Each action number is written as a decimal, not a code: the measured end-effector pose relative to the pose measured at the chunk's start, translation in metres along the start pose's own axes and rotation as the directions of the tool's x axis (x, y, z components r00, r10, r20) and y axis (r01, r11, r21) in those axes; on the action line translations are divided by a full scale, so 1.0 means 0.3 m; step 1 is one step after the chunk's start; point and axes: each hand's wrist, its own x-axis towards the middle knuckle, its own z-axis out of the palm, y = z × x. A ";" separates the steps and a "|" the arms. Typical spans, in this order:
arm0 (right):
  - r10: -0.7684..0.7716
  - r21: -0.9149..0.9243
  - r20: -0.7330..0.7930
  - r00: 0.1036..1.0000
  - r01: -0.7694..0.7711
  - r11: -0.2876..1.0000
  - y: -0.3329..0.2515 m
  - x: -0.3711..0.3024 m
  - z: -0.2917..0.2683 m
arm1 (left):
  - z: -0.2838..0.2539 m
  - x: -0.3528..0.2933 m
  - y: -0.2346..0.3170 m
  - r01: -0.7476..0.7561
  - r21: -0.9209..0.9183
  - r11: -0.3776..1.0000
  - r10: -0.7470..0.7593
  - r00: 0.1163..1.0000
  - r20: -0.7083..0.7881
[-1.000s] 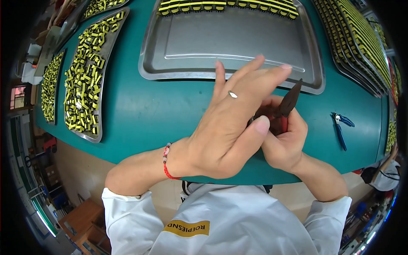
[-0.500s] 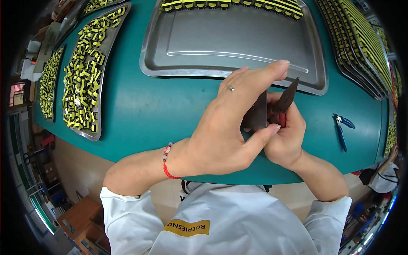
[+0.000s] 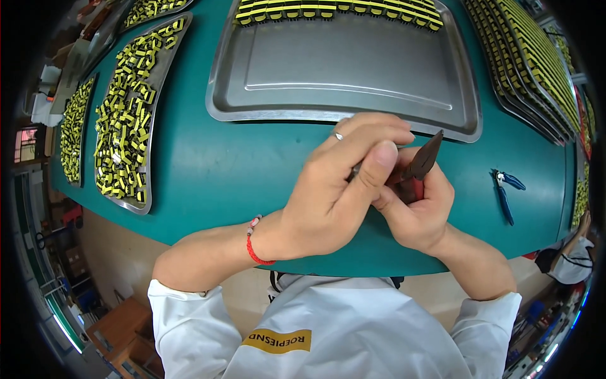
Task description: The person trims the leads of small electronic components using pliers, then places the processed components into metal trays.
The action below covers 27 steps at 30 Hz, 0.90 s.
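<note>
My right hand point(image 3: 426, 218) is closed around long-nose pliers point(image 3: 427, 158) with dark jaws and red grips; the jaws point up and away from me. My left hand point(image 3: 331, 189), a ring on one finger and a red bracelet at the wrist, curls in front of the pliers and meets the right hand's fingers. Its thumb and fingers are closed over a small dark thing whose edge barely shows; most of it is hidden. Beyond both hands lies a metal tray point(image 3: 341, 104) with rows of yellow-and-black parts point(image 3: 284, 9) along its far side.
Blue-handled side cutters point(image 3: 507, 196) lie to the right on the green table point(image 3: 208, 170). At the left, a metal tray point(image 3: 142, 205) holds a loose heap of yellow-and-black pieces. Stacked trays point(image 3: 517, 82) stand at the far right. Another person point(image 3: 571, 260) is at the right edge.
My left fingers and thumb have closed over the dark flat piece that showed between the hands earlier. The right hand keeps its hold on the pliers.
</note>
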 end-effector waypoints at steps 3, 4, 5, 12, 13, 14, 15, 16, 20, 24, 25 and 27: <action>0.037 0.091 -0.048 0.998 -0.033 0.995 -0.029 0.006 -0.001 | -0.045 0.022 0.017 0.173 0.040 0.984 -0.170 0.983 -0.065; -0.052 0.081 -0.053 0.997 0.056 0.995 -0.019 0.006 -0.007 | -0.055 0.032 0.000 0.237 -0.107 0.966 -0.249 0.962 -0.115; -0.145 0.071 -0.058 0.988 0.149 0.986 -0.007 0.010 -0.011 | -0.080 0.035 0.004 0.318 -0.156 0.935 -0.329 0.943 -0.050; -0.426 -0.173 0.009 0.905 0.421 0.890 0.032 0.031 -0.054 | -0.035 0.005 0.059 0.182 0.082 0.980 -0.191 0.975 0.113; -0.379 -0.174 0.005 0.925 0.374 0.911 0.010 0.036 -0.045 | -0.039 0.004 0.048 0.104 0.151 0.983 -0.119 0.988 0.096; -0.331 -0.175 0.002 0.944 0.326 0.929 -0.009 0.039 -0.041 | -0.039 0.002 0.030 0.087 0.145 0.986 -0.094 0.995 0.040; -0.331 -0.174 0.002 0.944 0.326 0.929 -0.026 0.033 -0.040 | -0.055 0.006 0.019 0.054 0.155 0.986 -0.060 0.998 0.032; -0.176 -0.014 -0.036 0.984 0.175 0.984 -0.044 0.021 -0.038 | -0.052 0.013 0.013 0.013 0.181 0.983 -0.004 0.999 -0.050; 0.194 0.375 0.308 0.931 -0.307 0.875 -0.081 0.016 -0.132 | -0.065 0.028 0.016 -0.078 0.253 0.964 0.106 0.989 -0.101; 0.405 0.354 0.675 0.616 -0.752 0.556 -0.144 0.038 -0.120 | -0.081 0.015 0.017 -0.130 0.329 0.935 0.139 0.990 -0.006; 0.409 0.372 0.697 0.589 -0.785 0.496 -0.150 0.034 -0.107 | -0.083 0.017 0.018 -0.129 0.328 0.936 0.139 0.990 -0.006; 0.399 0.374 0.722 0.565 -0.804 0.462 -0.144 0.037 -0.112 | -0.087 0.020 0.019 -0.155 0.349 0.924 0.155 0.988 0.030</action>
